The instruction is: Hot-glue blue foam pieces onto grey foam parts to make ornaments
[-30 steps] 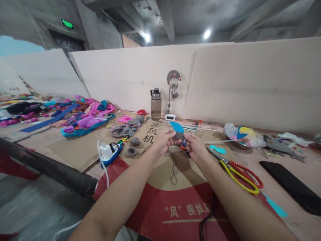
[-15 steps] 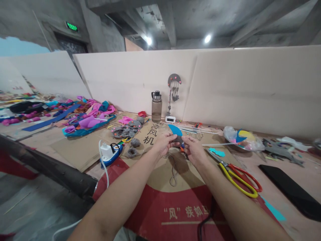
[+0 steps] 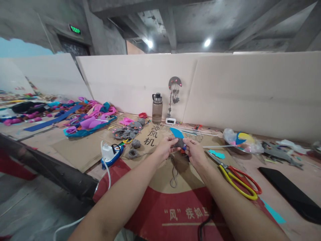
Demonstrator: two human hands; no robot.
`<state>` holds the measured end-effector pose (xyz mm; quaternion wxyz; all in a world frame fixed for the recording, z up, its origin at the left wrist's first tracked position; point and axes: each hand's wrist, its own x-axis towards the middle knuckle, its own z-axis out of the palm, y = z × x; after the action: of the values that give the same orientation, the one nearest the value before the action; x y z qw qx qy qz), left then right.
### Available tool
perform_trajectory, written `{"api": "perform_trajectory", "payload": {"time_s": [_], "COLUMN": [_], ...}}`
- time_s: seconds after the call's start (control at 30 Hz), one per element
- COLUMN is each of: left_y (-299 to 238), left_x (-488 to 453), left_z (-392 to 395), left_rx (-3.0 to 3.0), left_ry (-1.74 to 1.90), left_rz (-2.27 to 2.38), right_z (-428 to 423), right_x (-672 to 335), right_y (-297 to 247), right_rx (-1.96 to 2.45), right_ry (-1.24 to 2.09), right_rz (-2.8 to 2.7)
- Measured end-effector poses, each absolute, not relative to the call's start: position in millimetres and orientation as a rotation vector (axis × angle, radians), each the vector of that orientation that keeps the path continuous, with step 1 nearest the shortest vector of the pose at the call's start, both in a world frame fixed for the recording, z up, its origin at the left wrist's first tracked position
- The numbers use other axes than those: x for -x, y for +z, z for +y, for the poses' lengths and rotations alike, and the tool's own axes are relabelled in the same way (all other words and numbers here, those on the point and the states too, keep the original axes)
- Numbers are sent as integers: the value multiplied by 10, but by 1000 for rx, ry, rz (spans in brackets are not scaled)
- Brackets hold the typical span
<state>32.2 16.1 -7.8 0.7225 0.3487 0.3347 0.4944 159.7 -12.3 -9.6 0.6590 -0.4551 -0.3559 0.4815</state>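
Note:
Both of my hands meet over the cardboard sheet (image 3: 155, 174) at the middle of the table. My left hand (image 3: 164, 147) and my right hand (image 3: 194, 152) are closed in a pinch on a small craft piece (image 3: 177, 138), made of a blue leaf-shaped cut-out joined to a grey felt part. A thin grey cord (image 3: 174, 172) hangs from the piece and lies looped on the cardboard below it.
Red-and-yellow scissors (image 3: 238, 177) lie right of my right hand, a black phone (image 3: 292, 194) further right. A blue-and-white glue gun (image 3: 111, 152) sits at left, with grey felt pieces (image 3: 126, 132). A water bottle (image 3: 157, 108) and white board wall stand behind.
Both hands with the craft piece have stayed together and shifted slightly; the view has tilted up a little. Nothing was let go or taken up.

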Motion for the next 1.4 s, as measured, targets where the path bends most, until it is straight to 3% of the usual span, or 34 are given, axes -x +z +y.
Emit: {"api": "perform_trajectory", "payload": {"time_s": [0.2, 0.5, 0.73, 0.97, 1.4], "left_y": [-50, 41, 16, 13, 117], "left_x": [-236, 29, 2, -131, -224], "left_z": [197, 321, 350, 258, 96], "left_rx": [-750, -788, -1157, -1588, -998], "left_ry": [1117, 1333, 1433, 1177, 1022], "left_rz": [680, 953, 1049, 1040, 818], "right_z": [-129, -124, -136, -153, -200], "right_x": [-1645, -1728, -1699, -1640, -1531], "right_y": [-21, 32, 19, 28, -88], "right_rx": [1001, 994, 1006, 1048, 1078], "right_ry": [1083, 1045, 1018, 940, 821], "right_rz": [-783, -764, -772, -828, -951]}}
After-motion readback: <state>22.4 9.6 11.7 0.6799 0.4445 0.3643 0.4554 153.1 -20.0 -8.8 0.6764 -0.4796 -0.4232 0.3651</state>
